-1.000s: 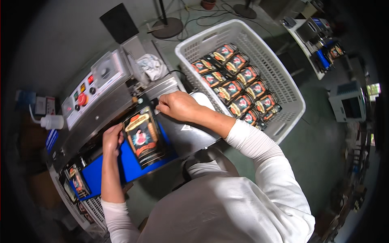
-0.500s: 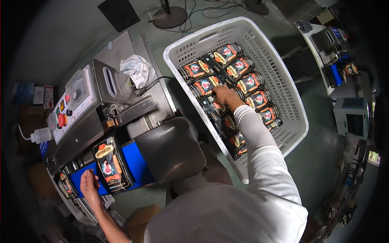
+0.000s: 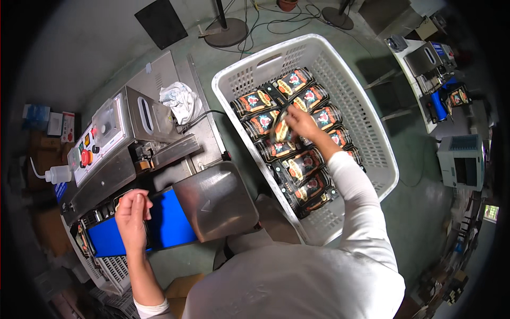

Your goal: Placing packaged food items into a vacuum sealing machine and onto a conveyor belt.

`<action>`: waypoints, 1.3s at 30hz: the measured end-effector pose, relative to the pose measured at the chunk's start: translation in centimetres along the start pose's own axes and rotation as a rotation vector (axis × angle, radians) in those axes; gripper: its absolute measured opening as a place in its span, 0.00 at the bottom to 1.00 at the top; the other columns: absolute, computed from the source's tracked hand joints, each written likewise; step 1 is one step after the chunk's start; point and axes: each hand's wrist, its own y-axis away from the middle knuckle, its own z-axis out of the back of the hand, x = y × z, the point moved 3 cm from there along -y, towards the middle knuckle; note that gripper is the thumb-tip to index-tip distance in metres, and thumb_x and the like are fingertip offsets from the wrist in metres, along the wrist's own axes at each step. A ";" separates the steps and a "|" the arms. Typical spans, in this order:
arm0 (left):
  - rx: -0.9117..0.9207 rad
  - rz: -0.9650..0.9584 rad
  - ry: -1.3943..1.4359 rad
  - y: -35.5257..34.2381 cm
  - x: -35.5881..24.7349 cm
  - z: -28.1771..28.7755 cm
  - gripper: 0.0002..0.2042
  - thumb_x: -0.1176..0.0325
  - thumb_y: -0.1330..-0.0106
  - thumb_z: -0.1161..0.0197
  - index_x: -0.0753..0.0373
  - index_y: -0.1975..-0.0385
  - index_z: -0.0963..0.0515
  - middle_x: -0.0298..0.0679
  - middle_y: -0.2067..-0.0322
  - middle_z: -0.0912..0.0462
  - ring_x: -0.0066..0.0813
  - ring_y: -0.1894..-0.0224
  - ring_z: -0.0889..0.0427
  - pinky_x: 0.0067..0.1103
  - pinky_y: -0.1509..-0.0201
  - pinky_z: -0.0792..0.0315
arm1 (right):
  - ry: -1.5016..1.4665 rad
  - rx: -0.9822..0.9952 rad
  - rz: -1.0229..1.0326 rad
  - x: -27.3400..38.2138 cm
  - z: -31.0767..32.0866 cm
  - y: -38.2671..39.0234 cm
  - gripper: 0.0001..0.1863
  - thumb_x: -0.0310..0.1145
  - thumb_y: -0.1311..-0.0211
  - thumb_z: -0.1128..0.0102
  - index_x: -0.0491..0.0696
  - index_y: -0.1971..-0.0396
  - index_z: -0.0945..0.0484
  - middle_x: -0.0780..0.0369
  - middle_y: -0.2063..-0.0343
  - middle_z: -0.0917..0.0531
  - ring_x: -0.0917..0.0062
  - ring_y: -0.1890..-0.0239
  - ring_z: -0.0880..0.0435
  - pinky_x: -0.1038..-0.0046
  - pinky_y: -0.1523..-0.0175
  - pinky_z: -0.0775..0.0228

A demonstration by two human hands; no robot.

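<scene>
Over the white plastic crate (image 3: 380, 133), my right hand (image 3: 300, 123) is closed around a black printed pouch (image 3: 279, 128), smeared by motion. Beneath it, rows of similar black pouches (image 3: 303, 166) with orange and cream labels lie in the crate. My left hand (image 3: 133, 210) is raised above the blue conveyor belt (image 3: 172, 215), its fingers curled in. A dark, pale-edged item shows partly behind this hand, and I cannot make out whether it is held. Another pouch (image 3: 83, 239) sits at the belt's left end.
Beside the belt stands a machine with a control panel (image 3: 101, 133) and a red button. A metal plate (image 3: 218, 202) adjoins the belt, and a crumpled white bag (image 3: 180, 102) lies on the metal table. Cables (image 3: 287, 25) run over the floor. Another workbench (image 3: 419, 80) stands at the right.
My right hand has lifted a pouch from the crate. My left hand has risen and moved slightly right. The pouch lying face up on the belt no longer shows there.
</scene>
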 end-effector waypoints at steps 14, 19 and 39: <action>0.308 -0.195 0.386 0.5 -1.4 -7.6 0.09 0.69 0.37 0.50 0.65 0.79 0.33 0.29 0.83 0.32 0.13 0.86 0.36 0.12 0.81 0.40 | -0.358 -0.251 0.193 25.9 1.0 11.7 0.10 0.30 0.48 0.47 0.46 0.84 0.36 0.72 0.88 0.35 0.90 0.84 0.39 0.84 0.81 0.48; 0.319 -0.022 0.499 -1.3 3.0 -4.8 0.10 0.65 0.38 0.49 0.66 0.75 0.28 0.29 0.84 0.30 0.12 0.87 0.37 0.12 0.84 0.43 | -0.564 -0.112 0.035 26.9 -4.0 11.4 0.08 0.35 0.41 0.51 0.45 0.71 0.29 0.72 0.85 0.30 0.92 0.84 0.36 0.87 0.79 0.43; 0.211 0.451 0.306 -6.6 8.5 -0.5 0.09 0.64 0.42 0.44 0.62 0.78 0.28 0.26 0.89 0.34 0.10 0.91 0.39 0.09 0.92 0.51 | 0.137 -0.114 0.150 27.2 -10.0 5.1 0.16 0.39 0.48 0.48 0.40 0.83 0.28 0.48 0.83 0.25 0.53 0.76 0.26 0.60 0.69 0.36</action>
